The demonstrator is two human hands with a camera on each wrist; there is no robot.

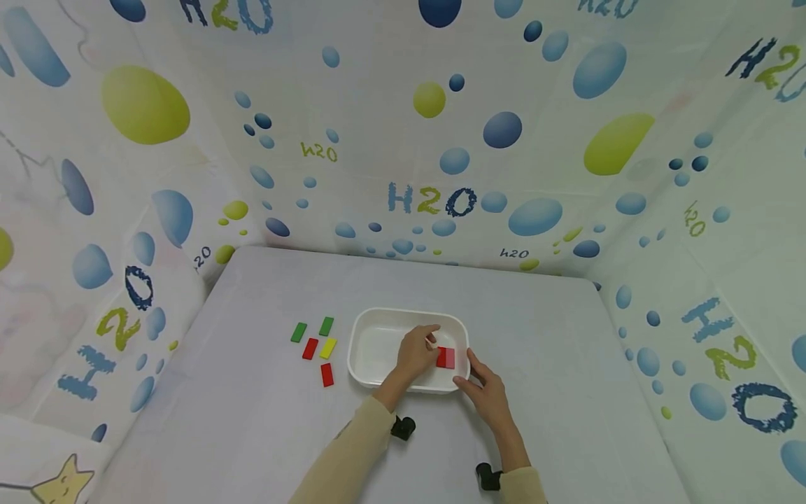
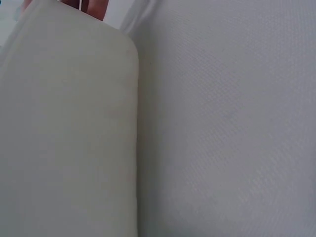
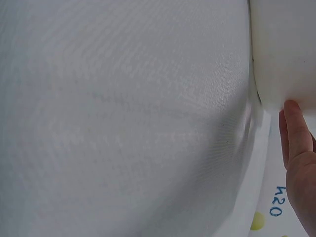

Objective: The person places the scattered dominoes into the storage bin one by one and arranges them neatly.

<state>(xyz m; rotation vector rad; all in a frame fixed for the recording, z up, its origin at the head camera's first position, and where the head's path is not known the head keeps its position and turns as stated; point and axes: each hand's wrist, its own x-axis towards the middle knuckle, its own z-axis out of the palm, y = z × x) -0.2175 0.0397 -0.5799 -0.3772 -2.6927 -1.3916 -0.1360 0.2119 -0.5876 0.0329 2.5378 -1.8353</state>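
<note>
A white rectangular tray (image 1: 384,329) sits mid-table, its outer wall (image 2: 69,123) filling the left of the left wrist view. Inside, at the right end, a red tile (image 1: 441,358) and a pink tile (image 1: 450,358) lie side by side. My left hand (image 1: 415,353) reaches over the front rim, fingers loosely bent beside the red tile and partly covering its left side; the index finger points right. At the tray's front right corner, my right hand (image 1: 488,393) holds the edge, thumb at the front rim and fingers (image 3: 296,128) against the right wall.
Left of the tray lie two green tiles (image 1: 299,332), a yellow tile (image 1: 328,348) and two red tiles (image 1: 327,374). The white table (image 1: 252,420) is walled by patterned curtain (image 1: 378,126). Dark wrist cameras (image 1: 487,477) stick out beside both sleeves.
</note>
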